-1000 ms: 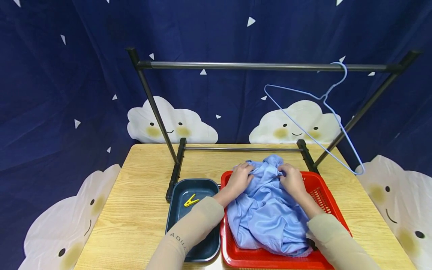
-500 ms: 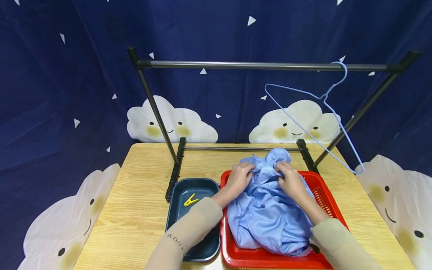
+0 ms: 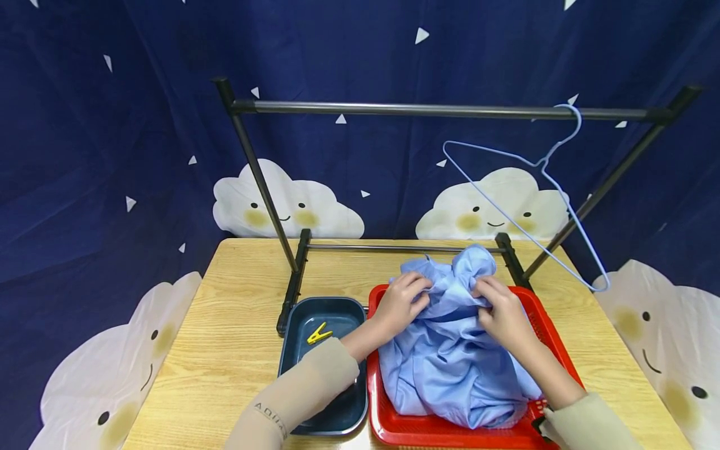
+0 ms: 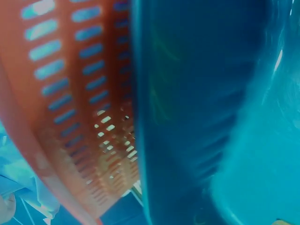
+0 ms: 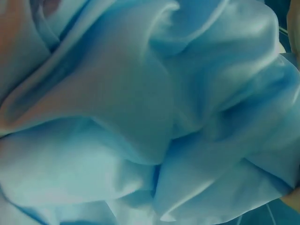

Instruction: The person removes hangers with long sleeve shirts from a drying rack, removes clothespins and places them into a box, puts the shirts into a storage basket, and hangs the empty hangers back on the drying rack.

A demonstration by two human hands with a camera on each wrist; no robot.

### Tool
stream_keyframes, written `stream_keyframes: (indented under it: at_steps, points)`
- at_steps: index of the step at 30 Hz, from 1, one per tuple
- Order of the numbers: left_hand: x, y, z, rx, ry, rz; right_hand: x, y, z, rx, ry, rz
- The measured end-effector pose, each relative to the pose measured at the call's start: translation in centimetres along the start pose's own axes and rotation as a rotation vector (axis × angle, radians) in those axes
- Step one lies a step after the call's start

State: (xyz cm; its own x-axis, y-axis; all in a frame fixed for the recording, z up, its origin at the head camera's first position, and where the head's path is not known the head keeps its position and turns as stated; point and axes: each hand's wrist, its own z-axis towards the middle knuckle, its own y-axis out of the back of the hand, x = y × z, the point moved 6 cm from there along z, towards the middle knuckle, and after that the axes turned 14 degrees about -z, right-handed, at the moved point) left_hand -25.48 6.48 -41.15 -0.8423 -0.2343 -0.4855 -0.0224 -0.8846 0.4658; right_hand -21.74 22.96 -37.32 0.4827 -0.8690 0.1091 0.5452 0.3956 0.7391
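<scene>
A crumpled light blue garment (image 3: 450, 369) of smooth fabric heaps up in the red basket (image 3: 378, 400) and spills over its back edge. My left hand (image 3: 398, 306) pinches the fabric near the back left of the heap. On the right side, my right hand (image 3: 502, 310) grips another part, beside a bunched lump at the top. The garment (image 5: 140, 117) fills most of the right wrist view in loose folds. The left wrist view catches only a corner of the garment (image 4: 23, 164) beyond the basket wall (image 4: 56, 187). What kind of garment it is cannot be told.
Left of the basket stands a dark blue tray (image 3: 285, 369) holding a yellow clothespin (image 3: 319, 334). A black clothes rack (image 3: 394, 109) spans the wooden table (image 3: 225, 325). From its bar, at the right, hangs a light blue hanger (image 3: 506, 219).
Both hands have shifted the bunched upper part of the garment to the right and slightly up. The right forearm has swung right. Tray, clothespin and hanger stay in place.
</scene>
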Motion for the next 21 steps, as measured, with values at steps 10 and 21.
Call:
stream_keyframes:
  at_steps: [10, 21]
  points:
    - [-3.2, 0.0, -0.7, 0.073, -0.090, -0.016, 1.0, 2.7, -2.2, -0.003, -0.007, 0.011]
    - [-4.1, -1.1, -2.4, 0.236, -0.083, -0.033, 1.6, 2.5, -5.1, -0.008, -0.020, 0.042]
